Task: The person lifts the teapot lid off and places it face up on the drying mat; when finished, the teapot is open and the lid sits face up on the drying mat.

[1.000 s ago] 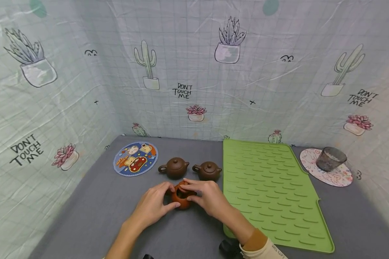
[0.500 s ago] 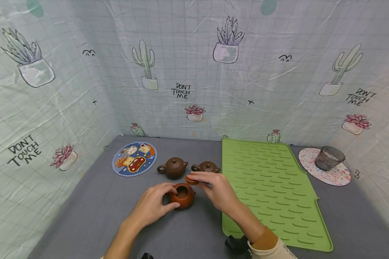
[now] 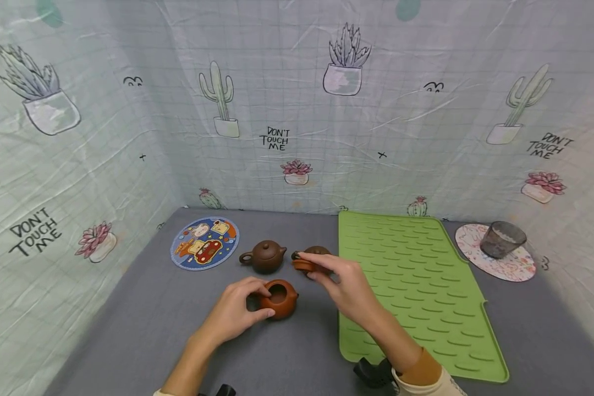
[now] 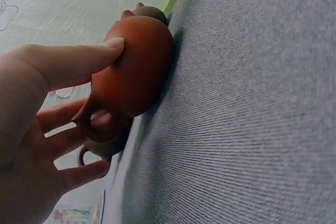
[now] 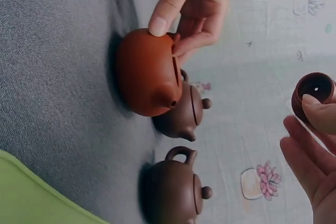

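Left hand (image 3: 235, 313) gripped the orange-brown teapot (image 3: 279, 298) on the grey counter (image 3: 143, 324), thumb against its belly, fingers at the handle. Pot stood open; inside looked dark, contents not discernible. Right hand (image 3: 344, 283) pinched its lid (image 3: 303, 264), held above and behind the pot, in front of two dark brown lidded teapots (image 3: 264, 256).

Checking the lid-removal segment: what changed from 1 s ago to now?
The right hand has lifted the lid off the orange-brown teapot and carried it up and away from the person, toward the two dark brown teapots; its fingers pinch the lid in the air. The pot now stands open. The left hand still holds the pot on the grey table. Mat, coasters and glass unchanged.
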Motion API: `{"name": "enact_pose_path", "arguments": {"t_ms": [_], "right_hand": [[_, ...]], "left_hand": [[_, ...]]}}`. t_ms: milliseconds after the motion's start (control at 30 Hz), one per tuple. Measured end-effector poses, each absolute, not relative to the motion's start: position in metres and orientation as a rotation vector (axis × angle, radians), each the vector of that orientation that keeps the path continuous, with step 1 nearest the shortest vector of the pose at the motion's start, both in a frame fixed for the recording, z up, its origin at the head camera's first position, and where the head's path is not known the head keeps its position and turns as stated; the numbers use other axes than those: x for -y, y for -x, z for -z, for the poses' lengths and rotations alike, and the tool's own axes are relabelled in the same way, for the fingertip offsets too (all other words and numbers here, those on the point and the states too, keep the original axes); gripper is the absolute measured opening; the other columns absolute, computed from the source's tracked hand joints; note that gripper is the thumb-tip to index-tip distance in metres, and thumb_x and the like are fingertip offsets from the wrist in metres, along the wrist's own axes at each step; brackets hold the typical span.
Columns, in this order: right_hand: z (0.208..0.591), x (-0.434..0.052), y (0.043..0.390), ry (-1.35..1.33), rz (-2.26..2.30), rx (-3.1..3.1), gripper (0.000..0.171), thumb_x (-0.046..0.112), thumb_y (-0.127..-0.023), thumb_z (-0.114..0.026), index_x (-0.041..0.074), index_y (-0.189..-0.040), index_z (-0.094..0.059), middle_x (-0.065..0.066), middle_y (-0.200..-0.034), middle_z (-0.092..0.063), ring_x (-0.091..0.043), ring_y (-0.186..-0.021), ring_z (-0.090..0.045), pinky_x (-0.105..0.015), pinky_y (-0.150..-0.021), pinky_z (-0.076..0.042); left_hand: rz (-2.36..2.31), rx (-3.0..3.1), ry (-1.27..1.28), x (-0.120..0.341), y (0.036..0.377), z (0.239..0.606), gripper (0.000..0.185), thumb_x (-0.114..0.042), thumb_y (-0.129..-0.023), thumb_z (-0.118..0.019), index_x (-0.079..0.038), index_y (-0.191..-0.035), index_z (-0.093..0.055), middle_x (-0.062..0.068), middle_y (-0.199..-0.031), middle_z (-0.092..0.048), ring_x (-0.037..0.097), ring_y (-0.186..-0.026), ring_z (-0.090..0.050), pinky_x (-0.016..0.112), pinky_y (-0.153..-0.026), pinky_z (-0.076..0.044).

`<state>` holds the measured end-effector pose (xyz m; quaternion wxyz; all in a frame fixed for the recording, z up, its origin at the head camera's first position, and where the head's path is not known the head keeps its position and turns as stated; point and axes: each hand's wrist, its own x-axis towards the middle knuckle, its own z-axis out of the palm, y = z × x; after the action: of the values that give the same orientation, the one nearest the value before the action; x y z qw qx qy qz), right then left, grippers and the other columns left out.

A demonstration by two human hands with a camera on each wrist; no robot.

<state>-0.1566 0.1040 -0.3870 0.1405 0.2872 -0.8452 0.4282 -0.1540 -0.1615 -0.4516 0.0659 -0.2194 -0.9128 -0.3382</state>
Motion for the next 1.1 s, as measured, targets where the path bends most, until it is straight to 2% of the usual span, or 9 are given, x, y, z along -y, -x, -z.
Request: {"name": "enact_pose_path", "arguments": {"t_ms": [233,400,567,733,900,1100], "right_hand": [[0.381,-0.114,0.152,-0.757,-1.414,2.400,0.038,0.007,-0.094,-0.072,0.013,-0.131,-0.061,-0.008,-0.119,-0.076,-0.019,-0.108,-0.075,-0.027,-0.087,-0.061],[0.377,-0.125,0.150,-0.730,-1.370,2.362,0.047,0.008,-0.094,-0.072,0.015,-0.139,-0.061,-0.007,-0.126,-0.074,-0.017,-0.100,-0.077,-0.026,-0.081,-0.062],[0.375,-0.136,0.149,-0.706,-1.344,2.327,0.049,0.008,-0.094,-0.072,0.014,-0.141,-0.060,-0.009,-0.123,-0.075,-0.016,-0.091,-0.078,-0.026,-0.076,-0.062],[0.373,-0.148,0.149,-0.697,-1.369,2.290,0.039,0.005,-0.094,-0.071,0.012,-0.132,-0.065,-0.009,-0.120,-0.075,-0.015,-0.089,-0.077,-0.024,-0.078,-0.062],[0.372,-0.161,0.147,-0.697,-1.365,2.263,0.029,0.000,-0.093,-0.071,0.010,-0.120,-0.070,-0.011,-0.119,-0.074,-0.006,-0.087,-0.074,-0.021,-0.077,-0.061],[0.374,-0.174,0.142,-0.677,-1.364,2.267,0.029,-0.002,-0.091,-0.072,0.009,-0.118,-0.072,-0.011,-0.120,-0.074,-0.002,-0.087,-0.073,-0.019,-0.078,-0.060]], "left_hand": [[1.100,2.753,0.651,0.166,0.155,0.452,0.027,-0.022,-0.076,-0.091,-0.020,-0.096,-0.073,0.000,-0.113,-0.073,0.012,-0.098,-0.068,0.036,-0.088,-0.057],[1.102,2.763,0.653,0.165,0.156,0.451,0.027,-0.022,-0.076,-0.091,-0.020,-0.096,-0.073,-0.001,-0.114,-0.073,0.012,-0.099,-0.068,0.034,-0.089,-0.057],[1.097,2.767,0.647,0.163,0.157,0.449,0.026,-0.021,-0.075,-0.091,-0.019,-0.095,-0.074,-0.002,-0.113,-0.073,0.012,-0.098,-0.069,0.034,-0.090,-0.057],[1.088,2.779,0.638,0.162,0.157,0.448,0.027,-0.021,-0.075,-0.091,-0.019,-0.095,-0.074,-0.003,-0.112,-0.073,0.011,-0.097,-0.068,0.034,-0.089,-0.056],[1.079,2.777,0.648,0.161,0.158,0.448,0.027,-0.022,-0.075,-0.091,-0.018,-0.095,-0.074,-0.001,-0.112,-0.073,0.012,-0.097,-0.068,0.035,-0.089,-0.056],[1.057,2.765,0.674,0.161,0.160,0.449,0.027,-0.021,-0.073,-0.092,-0.019,-0.094,-0.074,-0.002,-0.110,-0.074,0.013,-0.098,-0.070,0.036,-0.092,-0.056]]}}
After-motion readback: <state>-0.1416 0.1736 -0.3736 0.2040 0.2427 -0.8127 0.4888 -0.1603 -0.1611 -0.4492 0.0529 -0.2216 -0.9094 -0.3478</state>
